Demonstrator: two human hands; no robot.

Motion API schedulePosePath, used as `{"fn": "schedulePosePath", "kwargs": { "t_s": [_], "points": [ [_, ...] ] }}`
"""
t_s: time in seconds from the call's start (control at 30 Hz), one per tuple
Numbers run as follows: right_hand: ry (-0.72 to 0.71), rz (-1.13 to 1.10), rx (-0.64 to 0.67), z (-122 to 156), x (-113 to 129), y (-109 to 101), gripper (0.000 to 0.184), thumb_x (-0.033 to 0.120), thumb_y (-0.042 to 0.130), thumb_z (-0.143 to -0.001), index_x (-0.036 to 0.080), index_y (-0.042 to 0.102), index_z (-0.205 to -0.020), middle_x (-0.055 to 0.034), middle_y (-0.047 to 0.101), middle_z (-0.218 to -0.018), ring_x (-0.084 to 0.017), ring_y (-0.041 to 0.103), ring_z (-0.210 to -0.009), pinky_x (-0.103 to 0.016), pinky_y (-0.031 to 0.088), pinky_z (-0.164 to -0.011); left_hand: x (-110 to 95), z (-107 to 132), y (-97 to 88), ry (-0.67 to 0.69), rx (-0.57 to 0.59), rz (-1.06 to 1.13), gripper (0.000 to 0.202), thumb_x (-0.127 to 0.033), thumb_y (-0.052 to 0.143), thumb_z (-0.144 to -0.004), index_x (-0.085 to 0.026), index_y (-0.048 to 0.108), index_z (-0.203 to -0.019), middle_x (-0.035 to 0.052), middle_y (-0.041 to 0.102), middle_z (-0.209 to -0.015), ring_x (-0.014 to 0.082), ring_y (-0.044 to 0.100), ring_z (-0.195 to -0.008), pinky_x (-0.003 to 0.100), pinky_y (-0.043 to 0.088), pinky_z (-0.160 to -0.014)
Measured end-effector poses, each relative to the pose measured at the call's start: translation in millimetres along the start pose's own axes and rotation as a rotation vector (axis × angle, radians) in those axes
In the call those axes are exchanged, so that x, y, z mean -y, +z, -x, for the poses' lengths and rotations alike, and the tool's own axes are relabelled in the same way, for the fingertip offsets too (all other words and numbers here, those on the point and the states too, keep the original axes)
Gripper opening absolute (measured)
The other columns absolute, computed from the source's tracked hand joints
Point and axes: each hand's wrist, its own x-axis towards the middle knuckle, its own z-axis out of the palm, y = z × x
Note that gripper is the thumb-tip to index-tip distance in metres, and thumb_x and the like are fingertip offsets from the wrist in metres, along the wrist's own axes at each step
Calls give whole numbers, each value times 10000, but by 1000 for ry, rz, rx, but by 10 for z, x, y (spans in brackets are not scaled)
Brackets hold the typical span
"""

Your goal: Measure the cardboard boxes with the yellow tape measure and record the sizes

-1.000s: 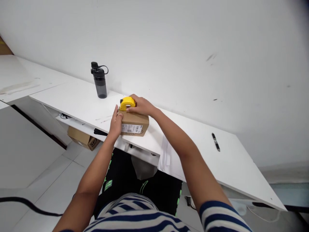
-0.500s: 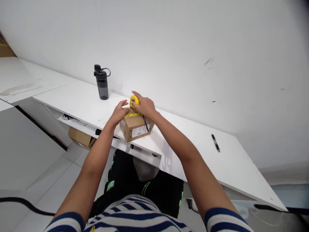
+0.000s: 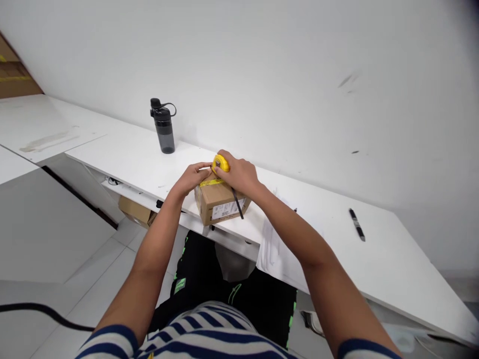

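A small brown cardboard box [image 3: 220, 205] with a white label sits at the front edge of the white desk [image 3: 374, 259]. My right hand [image 3: 241, 174] is closed round a yellow tape measure [image 3: 220, 163] held on the box's far top edge. A short length of yellow tape [image 3: 210, 182] lies across the box top. My left hand [image 3: 192, 177] pinches the tape's end at the left top edge. A black strap hangs from the tape measure down the box's front.
A dark water bottle [image 3: 165, 127] stands near the wall to the left. A black marker [image 3: 357, 224] lies on the desk at right. White paper [image 3: 275, 247] hangs over the desk edge. A cardboard box [image 3: 136, 211] sits under the desk. A black cable [image 3: 41, 311] crosses the floor.
The box has been turned so a corner faces me. The tape has been drawn out across its top, and my left hand has moved from the box's side to the tape's end.
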Motion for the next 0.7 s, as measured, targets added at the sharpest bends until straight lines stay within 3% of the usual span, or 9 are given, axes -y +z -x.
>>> {"fn": "schedulePosePath", "kwargs": {
  "t_s": [0.13, 0.2, 0.37, 0.47, 0.57, 0.63, 0.7],
  "points": [
    [-30, 66, 57, 140, 212, -108, 551, 603, 386, -940, 285, 507, -1373, -126, 743, -875, -335, 702, -788, -343, 413, -620, -31, 179, 41, 35, -88, -75, 317, -328, 631, -784, -153, 747, -1021, 92, 763, -1009, 246, 694, -938, 424, 546, -937],
    [-8, 87, 109, 285, 233, -116, 584, 644, 332, -928, 281, 537, -1337, -123, 732, -790, -356, 706, -732, -367, 410, -576, 34, 265, 148, 3, -6, -125, 337, -281, 614, -775, -167, 735, -1069, 91, 758, -1033, 235, 690, -932, 404, 558, -914],
    [88, -62, 255, 722, -140, 38, 520, 683, 354, -856, 411, 553, -1252, -38, 641, -553, -359, 681, -558, -414, 435, -505, 320, 200, 356, -90, -33, -394, 321, -277, 537, -807, -318, 746, -1047, 23, 738, -1159, 247, 665, -1091, 408, 538, -979],
    [103, -14, 240, 1099, -159, -73, 572, 709, 386, -823, 420, 556, -1286, -30, 608, -496, -361, 647, -487, -401, 404, -461, 129, 355, 329, -64, -64, -467, 336, -244, 495, -821, -300, 749, -1033, 28, 730, -1206, 258, 652, -1141, 414, 517, -1026],
    [75, 164, 105, 1410, 42, -297, 569, 648, 371, -871, 394, 559, -1344, -54, 686, -608, -337, 664, -544, -344, 343, -463, -186, 514, 228, 40, -101, -455, 314, -142, 483, -787, -211, 758, -924, 36, 761, -1093, 222, 675, -1066, 329, 521, -994],
    [59, 205, 64, 1479, 151, -397, 555, 581, 415, -902, 373, 528, -1404, -61, 736, -723, -303, 683, -613, -308, 312, -489, -280, 470, 160, 76, -142, -412, 305, -125, 460, -793, -160, 747, -894, 42, 759, -1018, 214, 666, -1042, 311, 506, -986],
    [58, 195, 43, 1433, 139, -429, 564, 558, 458, -907, 341, 519, -1424, -80, 764, -840, -280, 691, -680, -296, 299, -518, -239, 276, 109, 76, -106, -361, 331, -167, 441, -835, -140, 731, -993, 59, 735, -1078, 233, 637, -1074, 366, 477, -1025]
  ]
}}
